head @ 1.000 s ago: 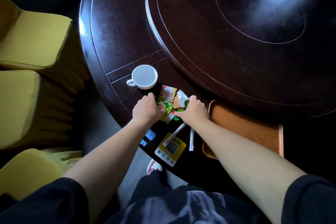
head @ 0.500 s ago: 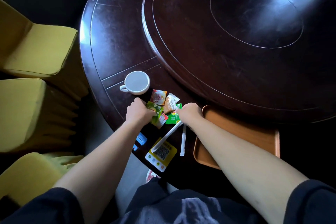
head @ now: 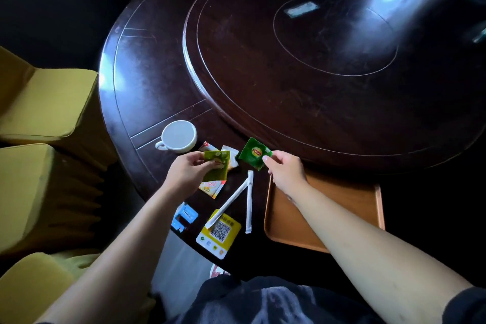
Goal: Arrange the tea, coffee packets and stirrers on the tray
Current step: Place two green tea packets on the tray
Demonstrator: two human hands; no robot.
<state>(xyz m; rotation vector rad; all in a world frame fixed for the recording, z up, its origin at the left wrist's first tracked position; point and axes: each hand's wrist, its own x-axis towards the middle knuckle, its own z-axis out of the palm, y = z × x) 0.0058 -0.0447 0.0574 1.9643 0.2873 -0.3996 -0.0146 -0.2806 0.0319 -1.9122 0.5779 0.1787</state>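
Right hand (head: 288,172) pinches green tea packet (head: 253,154) by corner, lifted clear, likely tray-bound. Left hand (head: 188,175) pinches olive packet (head: 216,169) over yellow one. Stirrers (head: 248,205) lie at table edge, 9 o'clock of tray (head: 342,192). Tray bare, overhanging edge; cup (head: 178,136) at 11 o'clock.

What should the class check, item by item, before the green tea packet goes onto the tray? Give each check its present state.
1. Right hand grips the green tea packet firmly: ok, pinched at its corner.
2. Tray has free space: ok where visible; the forearm hides part.
3. Left hand holds its packets securely: ok.
4. Two stirrers clear of the path: ok, on the table left of the tray.
5. White cup out of the way: ok.
6. Packet sealed: cannot tell.
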